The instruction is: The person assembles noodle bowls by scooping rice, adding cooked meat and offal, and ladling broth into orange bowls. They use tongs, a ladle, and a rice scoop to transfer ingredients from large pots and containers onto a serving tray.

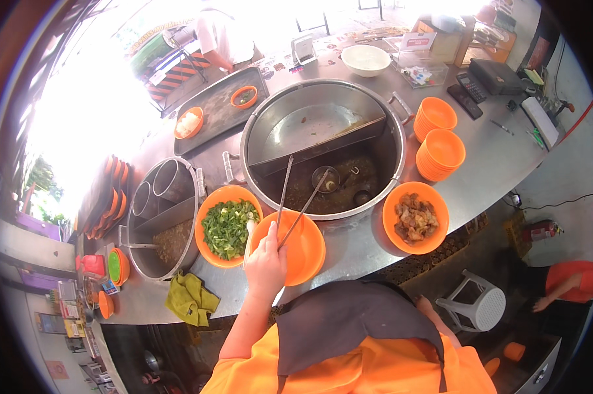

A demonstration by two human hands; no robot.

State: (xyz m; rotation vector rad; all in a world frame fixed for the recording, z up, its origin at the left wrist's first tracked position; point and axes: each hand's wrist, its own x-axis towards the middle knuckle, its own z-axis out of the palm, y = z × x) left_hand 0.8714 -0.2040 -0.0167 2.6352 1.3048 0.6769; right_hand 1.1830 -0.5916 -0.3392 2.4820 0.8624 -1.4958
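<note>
My left hand (pixel 267 268) is closed around long, thin metal tongs (pixel 303 211), whose two arms spread apart above the large divided pot (pixel 242 164). Beneath the tongs is a plain orange bowl (pixel 306 253), close by my fingers. To its left stands an orange bowl of chopped green onions (pixel 229 228). Dark broth (pixel 349 178) with a ladle (pixel 325 180) in it lies in the pot's near half. On the right, an orange bowl holds brown meat pieces (pixel 416 218). My right hand (pixel 424 305) is low beside the apron, its fingers not clear.
Stacked orange bowls (pixel 439 155) stand right of the pot. A smaller divided pot (pixel 133 231) and a yellow-green cloth (pixel 191 299) are at left. Behind, a dark tray (pixel 211 105) carries two small bowls. A white stool (pixel 483 305) and another person's arm (pixel 559 289) are at right.
</note>
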